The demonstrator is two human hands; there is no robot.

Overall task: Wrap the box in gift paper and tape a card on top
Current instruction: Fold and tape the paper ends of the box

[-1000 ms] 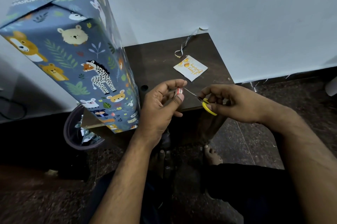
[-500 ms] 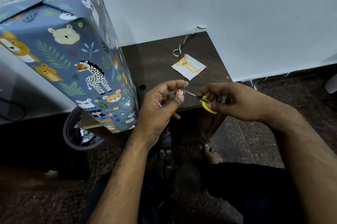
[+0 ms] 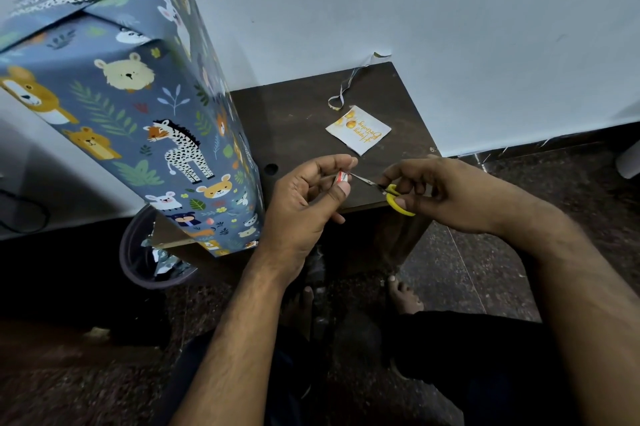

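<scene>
The left hand (image 3: 304,203) pinches a small tape roll (image 3: 343,178) so the scissors (image 3: 388,191), gripped by the right hand (image 3: 446,193), can snip near the card (image 3: 358,130).

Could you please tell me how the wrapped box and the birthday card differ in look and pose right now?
The wrapped box is large and stands tall, leaning on the table; the birthday card is small and lies flat on it. The box is blue with cartoon animals; the card is white with gold lettering. Neither hand touches either: the left hand pinches a small tape roll, and the right hand holds scissors.
</scene>
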